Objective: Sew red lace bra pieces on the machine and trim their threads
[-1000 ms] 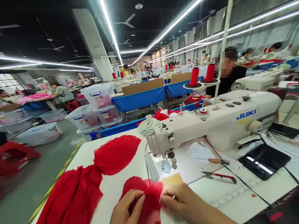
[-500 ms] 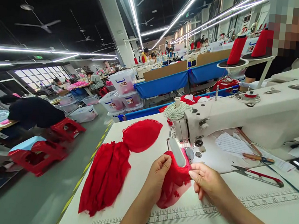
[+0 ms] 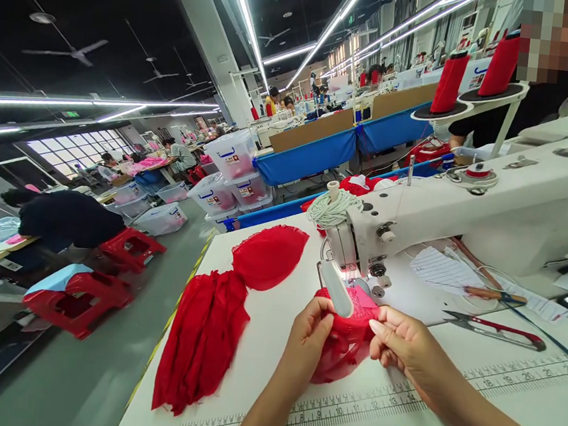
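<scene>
A piece of sheer red lace fabric (image 3: 342,366) lies at the needle end of a white sewing machine (image 3: 439,214). My left hand (image 3: 309,336) pinches its left edge, and my right hand (image 3: 400,338) pinches the right edge, so the fabric is stretched between them. A pale, rounded bar (image 3: 337,288) on the machine overlaps the fabric's upper part. Left of my hands, a gathered bundle of red fabric (image 3: 204,339) rests on the white table, touching a smooth red cup-shaped piece (image 3: 270,255).
Red-handled thread snips (image 3: 496,329) and an orange-handled tool (image 3: 490,294) lie right of my hands. A printed ruler scale (image 3: 329,415) runs along the table's front. Red thread cones (image 3: 450,83) stand behind the machine. Red stools (image 3: 77,300) and clear plastic bins (image 3: 232,154) occupy the floor leftward.
Both hands have shifted slightly right with the red lace fabric. Its edge is now spread wider between my fingers. The other red pieces lie as before.
</scene>
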A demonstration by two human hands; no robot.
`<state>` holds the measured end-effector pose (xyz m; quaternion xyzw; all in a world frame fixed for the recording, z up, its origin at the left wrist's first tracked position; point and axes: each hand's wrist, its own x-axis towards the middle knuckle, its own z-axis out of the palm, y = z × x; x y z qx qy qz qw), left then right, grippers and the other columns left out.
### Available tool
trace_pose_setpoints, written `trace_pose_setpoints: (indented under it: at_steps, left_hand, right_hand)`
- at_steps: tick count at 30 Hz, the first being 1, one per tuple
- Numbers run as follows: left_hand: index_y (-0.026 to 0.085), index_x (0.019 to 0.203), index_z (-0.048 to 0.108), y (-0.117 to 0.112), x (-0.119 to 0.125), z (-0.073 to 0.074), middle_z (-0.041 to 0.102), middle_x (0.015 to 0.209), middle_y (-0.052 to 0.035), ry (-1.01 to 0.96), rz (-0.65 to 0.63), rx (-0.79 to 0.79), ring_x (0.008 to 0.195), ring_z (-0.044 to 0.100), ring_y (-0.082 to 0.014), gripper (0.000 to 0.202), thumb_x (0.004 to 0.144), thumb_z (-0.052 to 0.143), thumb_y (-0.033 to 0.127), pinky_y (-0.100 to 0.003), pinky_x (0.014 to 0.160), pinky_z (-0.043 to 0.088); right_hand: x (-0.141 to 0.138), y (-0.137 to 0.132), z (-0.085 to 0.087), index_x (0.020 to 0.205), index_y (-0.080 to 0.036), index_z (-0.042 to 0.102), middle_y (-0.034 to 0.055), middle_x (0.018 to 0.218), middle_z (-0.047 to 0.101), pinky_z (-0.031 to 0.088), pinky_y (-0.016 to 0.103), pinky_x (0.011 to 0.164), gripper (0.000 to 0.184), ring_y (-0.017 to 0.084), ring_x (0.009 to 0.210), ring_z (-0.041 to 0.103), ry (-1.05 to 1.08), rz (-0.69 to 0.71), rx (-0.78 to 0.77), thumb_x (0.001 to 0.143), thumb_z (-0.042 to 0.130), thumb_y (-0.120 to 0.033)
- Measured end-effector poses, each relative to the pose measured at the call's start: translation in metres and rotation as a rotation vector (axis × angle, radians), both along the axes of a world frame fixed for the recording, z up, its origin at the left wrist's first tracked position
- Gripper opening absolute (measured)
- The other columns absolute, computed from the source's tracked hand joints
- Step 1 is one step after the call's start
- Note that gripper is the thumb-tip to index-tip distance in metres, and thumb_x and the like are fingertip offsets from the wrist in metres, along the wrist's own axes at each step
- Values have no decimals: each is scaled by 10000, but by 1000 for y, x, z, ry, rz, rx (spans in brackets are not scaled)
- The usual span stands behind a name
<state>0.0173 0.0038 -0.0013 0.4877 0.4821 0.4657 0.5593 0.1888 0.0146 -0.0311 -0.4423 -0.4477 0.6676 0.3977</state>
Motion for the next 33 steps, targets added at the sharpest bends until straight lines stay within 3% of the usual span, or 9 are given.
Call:
trace_pose_setpoints:
  at_steps: [4,12,15,17,20,22,24,28,33]
  left_hand:
    - [162,920,599,0,3,3,627,855,-36,-33,-57,46,796,571,-165,293,730,721,347,-254,739,447]
    - [143,838,646,1,6,1,626,746,-19,-89,17,-42,719,569,-154,305,669,776,361,-259,709,454]
    - [138,842,641,2,6,-1,600,714,-5,-118,6,-61,706,562,-145,296,678,774,345,-258,701,455]
    - [138,842,636,2,5,-2,584,696,5,-129,15,-80,684,553,-132,299,672,782,336,-248,680,452]
    - [139,843,626,2,5,-4,575,684,11,-136,23,-125,651,545,-119,306,667,788,331,-239,647,448]
    - [139,838,617,2,5,-3,574,683,10,-142,14,-137,638,539,-114,303,671,786,328,-240,635,451]
    - [136,826,607,1,5,-3,578,687,6,-146,8,-139,629,530,-109,306,669,788,327,-241,625,455]
    - [133,809,593,1,5,0,598,702,-7,-130,11,-159,610,519,-99,317,667,787,340,-240,604,454]
    - [135,784,598,2,6,1,584,666,6,-114,20,-139,587,509,-94,305,659,790,336,-230,590,443]
  right_hand:
    - [0,-1,2,804,-201,551,-37,535,569,410,250,527,382,114,504,495,-12,-5,61,746,598,-575]
    - [1,-2,6,711,-214,532,-29,524,566,430,267,523,373,122,496,484,-52,-42,147,758,565,-583]
    - [2,-4,5,814,-214,548,-29,534,571,446,277,528,329,140,506,511,-90,-73,178,788,541,-542]
    - [2,-6,4,948,-220,536,-29,579,585,452,279,523,286,151,523,532,-178,-177,266,824,513,-477]
    - [5,-10,4,978,-245,534,14,787,625,455,263,540,144,137,593,554,-371,-358,607,881,478,-335]
    - [5,-11,4,933,-252,561,25,871,613,445,243,546,102,119,617,546,-494,-342,883,904,463,-251]
    - [5,-9,5,897,-248,579,18,831,603,422,230,533,138,113,614,536,-634,-267,1071,913,451,-201]
    - [1,-2,6,832,-230,581,20,771,606,380,231,527,179,133,657,551,-856,-237,1172,917,434,-173]
    - [-1,2,7,759,-226,511,8,743,572,401,238,534,184,129,628,536,-799,-237,1101,911,418,-179]
